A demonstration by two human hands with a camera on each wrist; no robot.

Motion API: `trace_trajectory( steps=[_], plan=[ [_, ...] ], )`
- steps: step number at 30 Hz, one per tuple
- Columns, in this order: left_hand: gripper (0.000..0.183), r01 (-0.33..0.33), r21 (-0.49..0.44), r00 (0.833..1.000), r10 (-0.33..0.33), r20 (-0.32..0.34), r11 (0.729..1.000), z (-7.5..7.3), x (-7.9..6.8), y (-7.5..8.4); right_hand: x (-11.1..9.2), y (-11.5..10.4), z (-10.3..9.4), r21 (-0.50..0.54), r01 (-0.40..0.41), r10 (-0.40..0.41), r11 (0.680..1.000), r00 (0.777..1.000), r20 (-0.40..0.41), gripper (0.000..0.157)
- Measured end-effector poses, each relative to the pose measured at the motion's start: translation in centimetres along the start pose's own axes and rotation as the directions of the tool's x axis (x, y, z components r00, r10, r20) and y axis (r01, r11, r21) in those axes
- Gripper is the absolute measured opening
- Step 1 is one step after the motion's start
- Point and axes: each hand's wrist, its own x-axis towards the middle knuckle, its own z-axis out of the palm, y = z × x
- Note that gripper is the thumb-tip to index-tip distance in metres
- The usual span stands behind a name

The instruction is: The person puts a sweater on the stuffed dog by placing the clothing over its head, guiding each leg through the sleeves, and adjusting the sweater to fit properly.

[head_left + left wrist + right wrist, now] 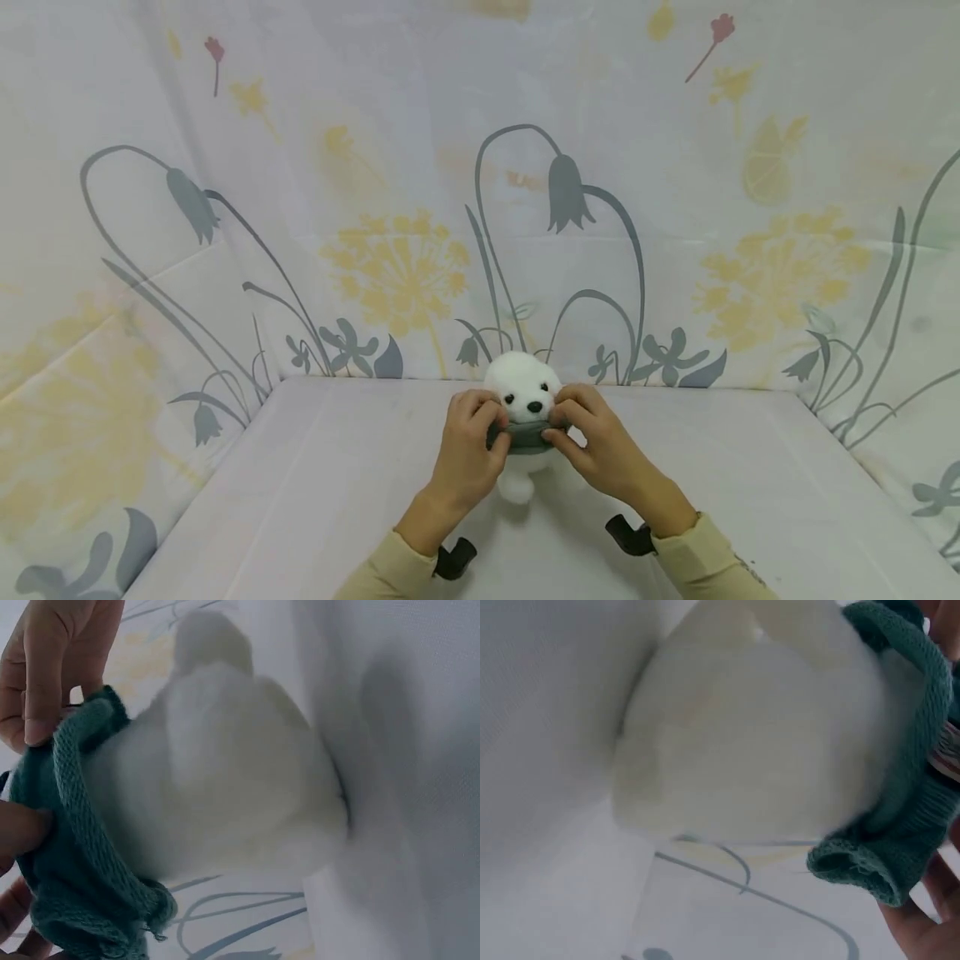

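Observation:
A white plush animal (522, 385) with black eyes and a black nose sits upright on the white table, its face turned towards me. A green knitted sweater (528, 437) is around it just below the face. At one side of the sweater my left hand (471, 446) pinches the edge between thumb and fingers. My right hand (600, 442) grips the opposite side in the same way. In the left wrist view the sweater's ribbed lower edge (82, 802) lies bunched above the bare white body (225, 772). A short sleeve (859, 870) hangs open in the right wrist view.
The table (337, 483) runs back to a cloth backdrop (420, 150) printed with grey and yellow flowers, which also covers the sides. Black wrist-worn pieces (630, 535) show beside both forearms.

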Motion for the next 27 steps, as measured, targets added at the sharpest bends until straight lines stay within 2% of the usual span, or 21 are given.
trace_trajectory(
  steps=[4, 7, 9, 13, 16, 21, 24, 27],
  plan=[
    [0.029, 0.056, -0.003, 0.998, -0.056, -0.022, 0.998, 0.1, -0.2, -0.3, -0.4, 0.1, 0.5, -0.044, -0.069, 0.069, 0.997, 0.998, 0.010, 0.025],
    [0.033, 0.087, -0.022, 0.996, -0.088, -0.005, 0.996, 0.2, -0.4, -0.4, -0.7, 0.1, 0.8, -0.081, -0.137, 0.140, 0.987, 0.990, 0.028, 0.027],
    [0.035, 0.089, -0.038, 0.996, -0.088, 0.027, 0.995, 0.2, -0.4, -0.6, -0.8, 0.2, 0.8, -0.106, -0.170, 0.173, 0.980, 0.984, 0.028, 0.029],
    [0.037, 0.045, -0.049, 0.993, -0.039, 0.107, 0.998, 0.3, -0.6, -0.7, -1.0, 0.4, 0.9, -0.160, -0.206, 0.209, 0.965, 0.978, 0.004, 0.029],
    [0.038, 0.002, -0.052, 0.990, 0.006, 0.138, 0.999, 0.4, -0.7, -0.8, -1.2, 0.6, 1.0, -0.204, -0.214, 0.216, 0.955, 0.976, -0.013, 0.028],
    [0.041, 0.006, -0.072, 0.991, 0.003, 0.131, 0.997, 0.8, -1.1, -0.8, -1.3, 0.8, 1.0, -0.241, -0.211, 0.211, 0.947, 0.977, -0.027, 0.030],
    [0.043, 0.006, -0.082, 0.994, 0.004, 0.114, 0.997, 0.9, -1.2, -0.9, -1.1, 0.7, 0.9, -0.255, -0.175, 0.169, 0.951, 0.985, -0.042, 0.030],
    [0.044, -0.022, -0.083, 0.994, 0.030, 0.105, 0.996, 1.0, -1.2, -0.9, -0.9, 0.5, 1.0, -0.267, -0.103, 0.090, 0.958, 0.994, -0.059, 0.024]
  ],
)
